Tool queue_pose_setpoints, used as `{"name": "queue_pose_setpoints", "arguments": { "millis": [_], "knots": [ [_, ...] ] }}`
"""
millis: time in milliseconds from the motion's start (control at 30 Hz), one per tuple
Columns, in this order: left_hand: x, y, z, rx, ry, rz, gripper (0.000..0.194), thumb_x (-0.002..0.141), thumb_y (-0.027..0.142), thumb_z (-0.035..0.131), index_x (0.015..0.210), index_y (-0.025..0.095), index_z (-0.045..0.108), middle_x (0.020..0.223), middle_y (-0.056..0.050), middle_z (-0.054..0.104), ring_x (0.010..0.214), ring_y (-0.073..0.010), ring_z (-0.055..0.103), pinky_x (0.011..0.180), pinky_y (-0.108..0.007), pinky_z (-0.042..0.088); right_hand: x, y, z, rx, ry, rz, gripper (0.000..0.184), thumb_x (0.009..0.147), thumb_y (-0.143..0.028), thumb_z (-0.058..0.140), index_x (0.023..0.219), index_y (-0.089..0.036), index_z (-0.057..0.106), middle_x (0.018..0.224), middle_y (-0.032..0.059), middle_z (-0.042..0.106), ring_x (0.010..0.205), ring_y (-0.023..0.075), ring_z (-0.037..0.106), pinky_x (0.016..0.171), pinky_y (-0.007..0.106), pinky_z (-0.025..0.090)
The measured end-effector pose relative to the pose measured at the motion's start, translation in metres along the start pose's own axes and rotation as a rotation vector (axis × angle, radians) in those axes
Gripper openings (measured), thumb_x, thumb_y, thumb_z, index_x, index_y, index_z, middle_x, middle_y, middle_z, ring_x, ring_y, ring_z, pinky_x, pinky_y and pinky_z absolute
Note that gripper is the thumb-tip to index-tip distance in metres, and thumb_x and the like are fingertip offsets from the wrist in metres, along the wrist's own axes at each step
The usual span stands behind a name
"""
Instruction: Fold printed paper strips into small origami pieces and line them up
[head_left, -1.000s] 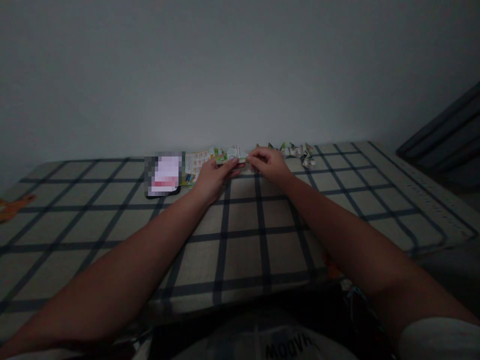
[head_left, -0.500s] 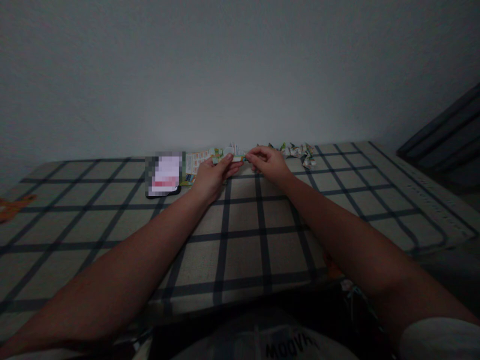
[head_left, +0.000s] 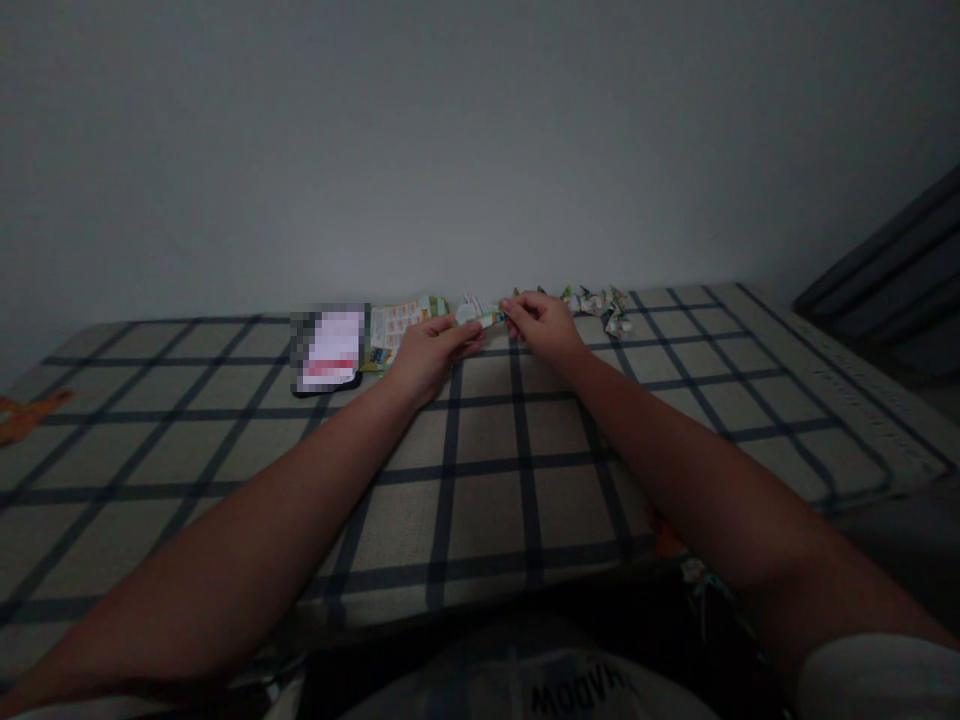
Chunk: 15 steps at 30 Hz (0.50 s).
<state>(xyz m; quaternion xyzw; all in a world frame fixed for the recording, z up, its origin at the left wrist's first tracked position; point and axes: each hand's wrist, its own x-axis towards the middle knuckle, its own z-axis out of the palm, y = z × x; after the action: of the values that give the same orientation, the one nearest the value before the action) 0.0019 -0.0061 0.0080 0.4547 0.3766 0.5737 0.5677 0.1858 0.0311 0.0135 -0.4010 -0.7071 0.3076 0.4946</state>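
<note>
Between my two hands is a narrow piece of folded printed paper point(head_left: 491, 319), white with green and blue parts, held just above the cloth. My left hand point(head_left: 429, 352) is closed on its left end, thumb on top. The fingertips of my right hand point(head_left: 547, 326) pinch its right end. Beyond and left of my left hand lies a printed leaflet point(head_left: 390, 326) in white and green, partly covered by that hand. Small crumpled or folded paper pieces point(head_left: 596, 302) lie in a row to the right of my right hand, some hidden behind it.
A phone point(head_left: 330, 350) with a blurred bright screen lies left of the leaflet. The checked tablecloth point(head_left: 487, 430) covers the table up to the plain wall point(head_left: 480, 140). An orange object point(head_left: 34, 412) sits at the left edge. Dark folded fabric point(head_left: 892, 270) is at the right.
The folded paper has turned and shifted slightly right, its right end raised. My right hand has moved a little to the right, and my left thumb has slid along the paper.
</note>
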Motion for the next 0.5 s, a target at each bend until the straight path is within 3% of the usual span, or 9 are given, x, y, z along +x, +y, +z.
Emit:
{"name": "queue_pose_setpoints", "arguments": {
  "millis": [333, 500],
  "knots": [
    [0.001, -0.006, -0.005, 0.158, -0.165, 0.01, 0.025, 0.064, 0.024, 0.085, 0.084, 0.015, 0.074, 0.081, -0.003, 0.071, 0.07, -0.0116, 0.062, 0.066, -0.024, 0.047, -0.002, -0.002, 0.002, 0.102, 0.022, 0.015, 0.054, 0.075, -0.073, 0.066, 0.073, -0.019, 0.06, 0.057, -0.0025, 0.054, 0.054, 0.0107, 0.049, 0.053, 0.025, 0.037],
    [0.001, -0.008, -0.004, 0.161, -0.167, 0.025, 0.029, 0.064, 0.022, 0.085, 0.09, 0.016, 0.074, 0.088, -0.003, 0.073, 0.076, -0.0132, 0.066, 0.072, -0.025, 0.049, -0.003, -0.009, 0.001, 0.153, -0.015, 0.051, 0.056, 0.073, -0.075, 0.067, 0.074, -0.019, 0.059, 0.058, -0.0026, 0.054, 0.054, 0.0103, 0.05, 0.053, 0.024, 0.042]
  ]
}}
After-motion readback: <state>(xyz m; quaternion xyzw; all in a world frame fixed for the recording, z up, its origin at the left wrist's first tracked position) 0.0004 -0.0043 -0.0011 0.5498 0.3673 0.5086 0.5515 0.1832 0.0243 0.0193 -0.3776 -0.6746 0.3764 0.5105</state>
